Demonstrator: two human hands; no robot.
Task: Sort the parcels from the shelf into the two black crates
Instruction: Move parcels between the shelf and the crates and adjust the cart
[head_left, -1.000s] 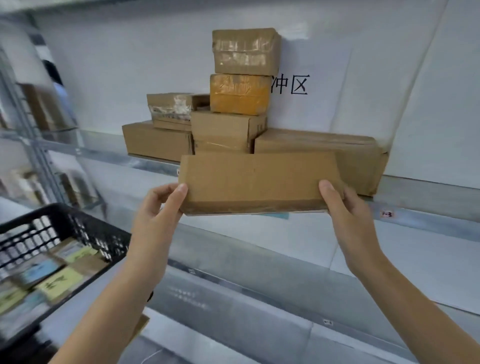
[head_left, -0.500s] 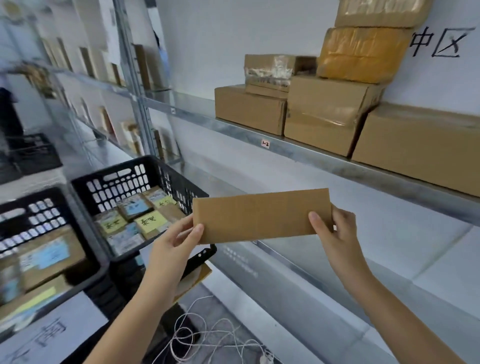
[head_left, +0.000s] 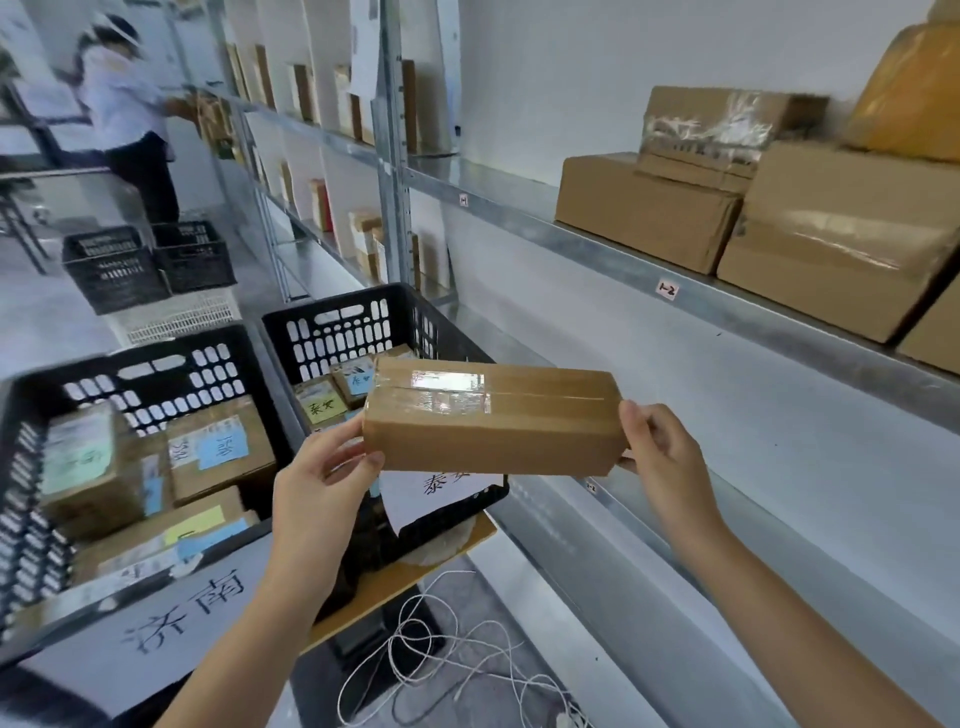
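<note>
- The long brown cardboard box (head_left: 493, 431) has smooth sides and shiny clear tape on top. It is held in the air, over the black plastic crate with holes (head_left: 332, 306) beside the grey metal shelf (head_left: 597, 244).
- The left grip (head_left: 322, 488) pinches its left end.
- The right grip (head_left: 665, 457) pinches its right end.

orange parcel (head_left: 914, 93) cropped at right edge, distant person (head_left: 130, 109) blurred

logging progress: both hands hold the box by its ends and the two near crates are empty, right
No: the head view shows parcels in the left crate and right crate. The left hand and right hand do hold the box by its ends.
</note>
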